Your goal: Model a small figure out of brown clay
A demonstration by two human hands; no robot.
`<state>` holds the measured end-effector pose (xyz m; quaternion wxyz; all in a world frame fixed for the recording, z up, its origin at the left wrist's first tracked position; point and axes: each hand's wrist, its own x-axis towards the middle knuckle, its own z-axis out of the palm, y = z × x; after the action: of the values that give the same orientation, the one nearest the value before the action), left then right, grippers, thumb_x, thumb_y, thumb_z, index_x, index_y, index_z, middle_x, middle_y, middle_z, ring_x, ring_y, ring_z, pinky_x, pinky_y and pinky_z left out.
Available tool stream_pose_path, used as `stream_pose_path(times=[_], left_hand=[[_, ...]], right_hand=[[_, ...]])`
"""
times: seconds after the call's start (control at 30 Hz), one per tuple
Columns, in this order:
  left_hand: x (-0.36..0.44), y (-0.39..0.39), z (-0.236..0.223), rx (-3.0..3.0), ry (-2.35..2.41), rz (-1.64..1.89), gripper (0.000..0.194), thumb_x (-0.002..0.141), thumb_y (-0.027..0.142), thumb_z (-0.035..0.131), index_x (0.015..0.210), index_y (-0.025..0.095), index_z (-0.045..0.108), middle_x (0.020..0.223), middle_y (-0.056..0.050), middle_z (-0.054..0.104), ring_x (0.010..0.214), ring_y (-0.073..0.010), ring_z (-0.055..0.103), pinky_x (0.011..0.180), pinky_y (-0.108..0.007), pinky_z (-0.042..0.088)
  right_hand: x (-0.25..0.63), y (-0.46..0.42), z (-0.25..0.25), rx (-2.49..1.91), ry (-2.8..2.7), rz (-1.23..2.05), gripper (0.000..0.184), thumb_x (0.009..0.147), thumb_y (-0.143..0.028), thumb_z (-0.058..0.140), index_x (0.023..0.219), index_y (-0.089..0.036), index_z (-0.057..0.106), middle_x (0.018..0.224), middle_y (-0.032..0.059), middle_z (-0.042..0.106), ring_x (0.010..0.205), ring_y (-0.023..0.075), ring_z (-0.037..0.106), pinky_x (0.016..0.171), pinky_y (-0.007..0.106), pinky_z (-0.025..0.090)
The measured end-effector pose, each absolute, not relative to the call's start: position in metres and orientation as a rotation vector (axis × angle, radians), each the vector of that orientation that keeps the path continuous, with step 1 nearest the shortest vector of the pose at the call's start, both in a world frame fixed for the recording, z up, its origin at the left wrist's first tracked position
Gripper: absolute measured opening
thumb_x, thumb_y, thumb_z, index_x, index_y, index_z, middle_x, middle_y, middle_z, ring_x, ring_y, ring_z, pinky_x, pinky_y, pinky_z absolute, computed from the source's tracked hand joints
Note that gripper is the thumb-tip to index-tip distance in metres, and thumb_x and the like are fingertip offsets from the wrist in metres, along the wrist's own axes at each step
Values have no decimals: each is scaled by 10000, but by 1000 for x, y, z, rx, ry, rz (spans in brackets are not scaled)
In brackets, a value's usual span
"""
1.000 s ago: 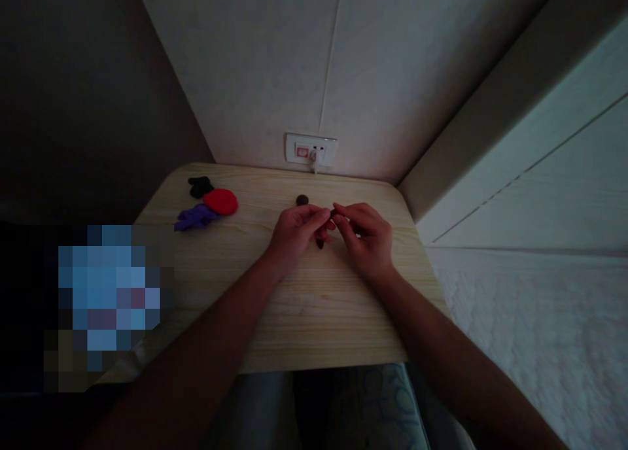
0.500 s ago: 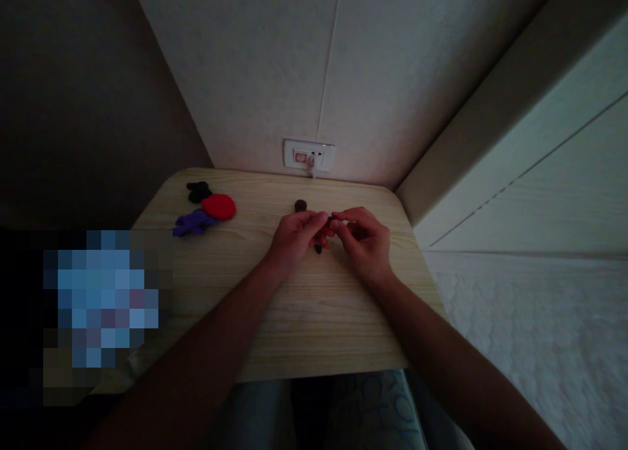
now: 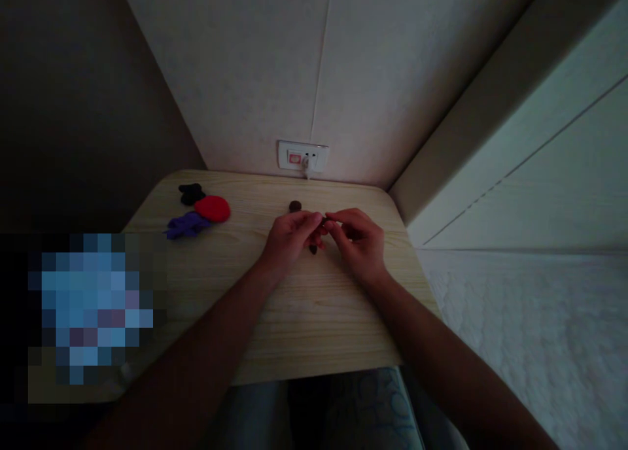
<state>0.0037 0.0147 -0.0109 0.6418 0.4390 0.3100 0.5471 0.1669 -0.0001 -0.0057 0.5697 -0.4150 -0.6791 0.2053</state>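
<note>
My left hand point(image 3: 290, 239) and my right hand point(image 3: 362, 242) meet above the middle of the wooden table. Between their fingertips is a small dark brown piece point(image 3: 324, 221) of what looks like modelling clay, pinched from both sides and mostly hidden by the fingers. Just behind my left hand sits a dark brown lump point(image 3: 295, 206). Another small dark bit point(image 3: 313, 248) shows below the fingers; whether it touches the hand or the table I cannot tell.
At the table's point(image 3: 275, 345) back left, a black lump point(image 3: 191, 193), a flattened red lump point(image 3: 212, 208) and an uneven purple lump point(image 3: 188, 225) lie close together. A socket with a plug point(image 3: 303, 156) is on the wall behind. Pale quilted bedding point(image 3: 510, 326) is at the right.
The whole view has shifted slightly, so the table and hands appear a little further left. Both hands keep the same pinch on the brown piece.
</note>
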Motion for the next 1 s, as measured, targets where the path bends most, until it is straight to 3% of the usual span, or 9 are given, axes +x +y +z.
stream_pose_path(times=[0.13,0.27,0.53,0.63,0.7,0.83,1.0], left_hand=[[3,13,-5,951,708,1255,407,727,430,938,966,150,764,784,-32,736,605,-124,626,587,-290,586],[2,12,-2,986,721,1258,328,719,338,916,943,150,767,744,-22,729,614,-129,640,611,-289,588],[2,10,-2,980,706,1195,373,709,334,897,964,160,688,774,-26,765,601,-155,695,625,-318,599],[-2,6,0,1052,783,1217,367,769,350,840,1033,196,638,721,0,751,495,-161,652,525,-299,530],[-6,5,-1,1178,921,1365,252,850,361,765,1013,208,646,677,18,715,463,-136,587,490,-271,450],[-18,10,-3,1425,1371,1653,96,920,318,679,900,224,674,742,11,688,664,-153,638,623,-280,459],[-22,18,-8,1655,1785,1358,83,884,278,696,929,223,652,902,-31,725,813,-209,646,811,-353,509]], right_hand=[[167,-1,-7,-1007,-1576,507,189,961,-415,772,1028,-250,836,894,48,766,606,123,572,547,286,484],[167,-2,-9,-1039,-1490,691,271,938,-449,782,1104,-236,804,956,52,774,543,93,543,460,251,419],[167,5,-11,-994,-1412,867,365,832,-511,880,1055,-229,816,999,50,757,543,73,515,440,236,415],[167,7,-12,-981,-1330,912,363,812,-539,888,950,-215,797,998,60,781,540,77,531,435,236,426],[166,7,-10,-961,-1255,976,361,809,-522,895,929,-212,756,1021,62,804,510,65,529,432,233,436],[164,8,-6,-949,-1161,1136,415,736,-497,952,867,-209,682,900,28,813,489,72,561,445,225,467],[165,11,-2,-959,-975,1360,475,686,-576,964,817,-167,761,738,-8,737,504,59,532,452,201,445]])
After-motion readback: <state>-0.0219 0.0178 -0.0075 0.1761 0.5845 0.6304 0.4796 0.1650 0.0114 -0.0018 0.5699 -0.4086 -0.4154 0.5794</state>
